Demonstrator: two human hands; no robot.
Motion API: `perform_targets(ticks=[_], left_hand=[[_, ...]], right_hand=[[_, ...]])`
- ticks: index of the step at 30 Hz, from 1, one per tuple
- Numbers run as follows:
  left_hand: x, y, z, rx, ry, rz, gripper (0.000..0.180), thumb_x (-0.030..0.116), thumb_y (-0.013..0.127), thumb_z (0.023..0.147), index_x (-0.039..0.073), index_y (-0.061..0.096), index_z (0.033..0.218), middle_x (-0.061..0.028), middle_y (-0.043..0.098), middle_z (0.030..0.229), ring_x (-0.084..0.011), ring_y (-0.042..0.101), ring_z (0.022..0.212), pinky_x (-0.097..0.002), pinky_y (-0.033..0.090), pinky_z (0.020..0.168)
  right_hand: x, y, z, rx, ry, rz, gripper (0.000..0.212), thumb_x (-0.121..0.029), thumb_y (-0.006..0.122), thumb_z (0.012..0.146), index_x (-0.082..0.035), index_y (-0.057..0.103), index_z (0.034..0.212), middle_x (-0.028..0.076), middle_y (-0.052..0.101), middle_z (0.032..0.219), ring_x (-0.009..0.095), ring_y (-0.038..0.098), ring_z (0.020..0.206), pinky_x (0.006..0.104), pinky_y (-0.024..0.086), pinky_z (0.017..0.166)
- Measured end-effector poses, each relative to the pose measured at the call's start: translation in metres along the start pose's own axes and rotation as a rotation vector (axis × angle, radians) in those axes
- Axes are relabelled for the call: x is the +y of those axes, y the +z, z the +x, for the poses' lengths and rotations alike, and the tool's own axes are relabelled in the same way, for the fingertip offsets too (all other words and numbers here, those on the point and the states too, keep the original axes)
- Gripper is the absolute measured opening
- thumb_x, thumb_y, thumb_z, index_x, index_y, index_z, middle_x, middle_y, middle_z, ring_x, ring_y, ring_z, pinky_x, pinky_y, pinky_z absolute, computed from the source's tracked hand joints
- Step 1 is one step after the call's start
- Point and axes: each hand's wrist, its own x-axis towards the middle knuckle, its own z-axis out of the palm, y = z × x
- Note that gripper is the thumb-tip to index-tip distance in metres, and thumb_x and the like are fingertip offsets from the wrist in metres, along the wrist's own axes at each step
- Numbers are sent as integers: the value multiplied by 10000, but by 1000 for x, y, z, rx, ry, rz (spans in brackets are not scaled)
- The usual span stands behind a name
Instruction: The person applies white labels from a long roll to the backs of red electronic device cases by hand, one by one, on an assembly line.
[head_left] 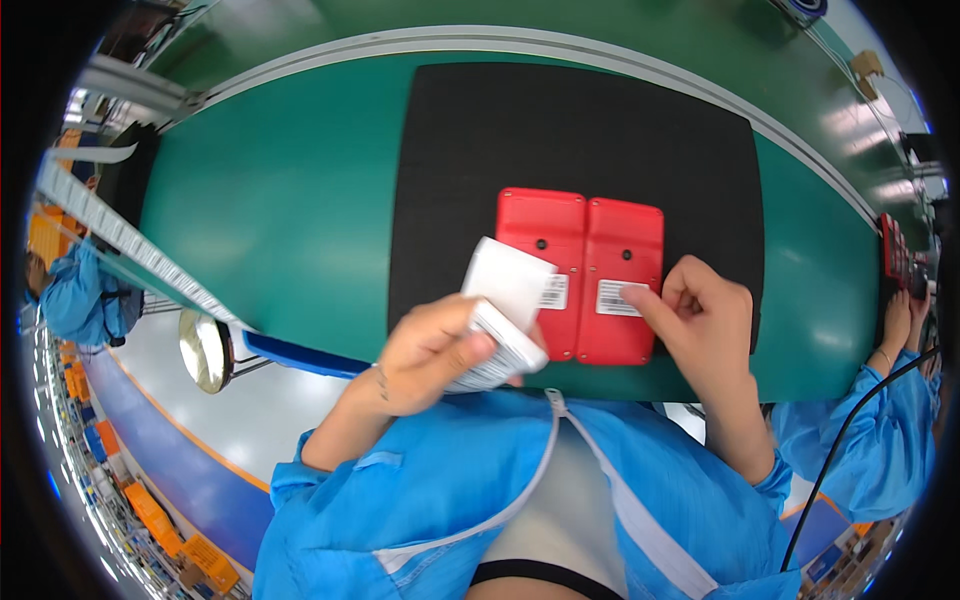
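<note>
Two red handheld devices [541,222] lie side by side, backs up, with small screws and a round black spot on each. The right red device [626,225] has a white printed label [613,298] on its lower half. My right hand [708,315] rests its thumb on that label, the other fingers curled and holding nothing. On the left device, a similar label [554,292] is partly covered. My left hand [430,350] is closed on a folded strip of white labels [505,280], held over the left device's lower corner. Part of that device is hidden behind the strip.
A black mat [570,120] lies under the devices on a green bench [280,190]. Along the far side runs a metal rail [480,38]. A long label strip [130,235] hangs at the left, near a round stool [204,350]. Co-workers in blue sit at both sides.
</note>
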Motion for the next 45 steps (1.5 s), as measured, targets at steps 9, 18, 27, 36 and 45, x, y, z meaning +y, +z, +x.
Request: perform_targets(ticks=[9,18,27,36,45], left_hand=[[2,15,-31,-211,125,386,191,163,438,853,23,543,930,-149,461,1105,-265,438,1035,-348,333,901],[37,-20,-86,493,740,62,482,111,285,879,-26,75,1291,-217,568,658,-200,551,449,-264,468,416],[14,16,-45,191,121,717,249,152,548,801,58,511,1029,-92,557,830,-195,539,726,-261,427,580],[-1,22,-33,438,106,537,171,146,518,839,-8,574,787,-49,588,647,-63,520,580,-196,400,523],[-4,33,-16,365,31,114,133,83,529,819,-9,557,912,-91,608,709,-150,615,633,-242,512,491]], right_hand=[[-40,43,-8,-153,-340,872,106,-16,654,707,0,567,765,24,538,750,54,481,614,174,379,544],[-42,51,-19,-336,-158,882,141,-75,621,759,14,561,666,3,534,630,17,429,525,168,315,455],[-47,58,-23,-372,-538,590,209,-123,549,816,31,550,675,82,503,584,169,486,491,268,369,443],[-36,51,-28,-276,-179,1024,170,-89,447,863,43,555,848,73,571,731,84,535,595,193,438,526],[-35,55,-25,-135,-279,1027,78,44,604,724,17,557,779,78,535,793,106,563,643,201,449,543]])
